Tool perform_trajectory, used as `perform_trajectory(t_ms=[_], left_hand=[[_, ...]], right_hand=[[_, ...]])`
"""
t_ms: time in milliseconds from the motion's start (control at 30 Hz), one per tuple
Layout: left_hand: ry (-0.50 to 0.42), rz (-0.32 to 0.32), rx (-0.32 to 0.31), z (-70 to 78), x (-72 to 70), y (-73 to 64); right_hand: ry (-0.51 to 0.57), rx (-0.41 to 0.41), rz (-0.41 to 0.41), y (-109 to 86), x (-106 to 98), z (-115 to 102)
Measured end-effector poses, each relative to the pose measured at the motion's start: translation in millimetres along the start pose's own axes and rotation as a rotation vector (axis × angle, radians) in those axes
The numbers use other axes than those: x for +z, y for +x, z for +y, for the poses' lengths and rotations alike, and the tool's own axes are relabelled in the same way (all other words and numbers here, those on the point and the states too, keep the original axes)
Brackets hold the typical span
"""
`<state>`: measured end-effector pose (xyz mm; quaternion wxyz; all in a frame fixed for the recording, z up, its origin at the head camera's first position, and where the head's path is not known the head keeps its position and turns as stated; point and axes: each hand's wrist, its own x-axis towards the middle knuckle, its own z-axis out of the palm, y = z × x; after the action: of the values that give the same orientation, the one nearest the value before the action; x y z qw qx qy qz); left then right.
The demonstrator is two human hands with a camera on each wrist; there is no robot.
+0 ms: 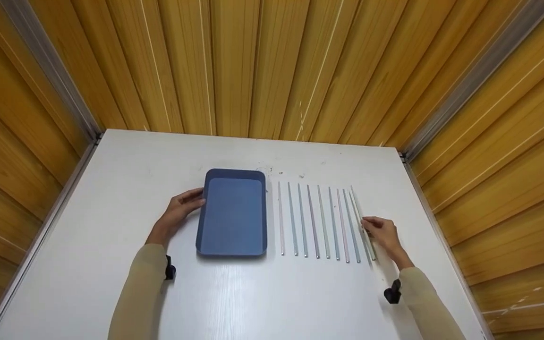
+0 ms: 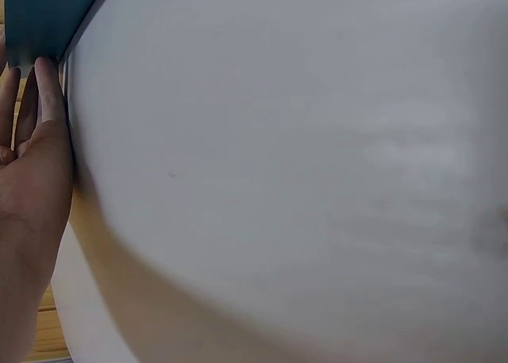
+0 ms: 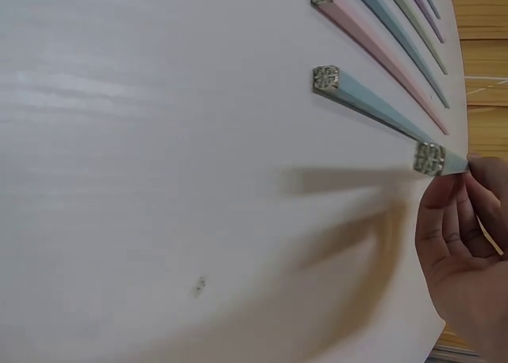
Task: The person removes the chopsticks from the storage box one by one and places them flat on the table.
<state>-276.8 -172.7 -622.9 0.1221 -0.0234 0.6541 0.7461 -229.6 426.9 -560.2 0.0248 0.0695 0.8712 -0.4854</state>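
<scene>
A pale green chopstick (image 1: pixel 372 251) with a silver patterned end is pinched between the thumb and fingers of my right hand (image 1: pixel 381 231). In the right wrist view it stands a little off the table, its shadow apart from it. To its left, several pastel chopsticks (image 1: pixel 315 222) lie side by side in a row, pink, blue, purple and green. The nearest one is a light blue chopstick (image 3: pixel 373 105). My left hand (image 1: pixel 180 210) touches the left wall of a blue rectangular tray (image 1: pixel 201 236), its fingers fairly straight. Part of that hand is cut off in the left wrist view.
The white table (image 1: pixel 234 297) carries the tray and the chopsticks. Small dark marks (image 1: pixel 301 176) dot its surface behind the row. Wood-patterned panels (image 1: pixel 234 71) rise at the back and both sides, with metal rails (image 1: pixel 480 75) at the corners.
</scene>
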Motion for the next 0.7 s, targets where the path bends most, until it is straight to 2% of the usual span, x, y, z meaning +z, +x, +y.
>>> perform_trajectory(t_ms=[167,433,700], left_hand=[[0.008,0.015,-0.009,0.3,1.0,-1.4],[0.025,0.014,-0.007,1.6,0.6,-2.8],[0.002,0.018,-0.014,0.4,0.8,-1.1]], right_hand=[[-0.025,-0.005,0.083,2.5,5.0,10.6],[-0.044,-0.076,0.235,6.8,13.5,22.0],[-0.106,-0.072,0.231,9.6,17.9,29.3]])
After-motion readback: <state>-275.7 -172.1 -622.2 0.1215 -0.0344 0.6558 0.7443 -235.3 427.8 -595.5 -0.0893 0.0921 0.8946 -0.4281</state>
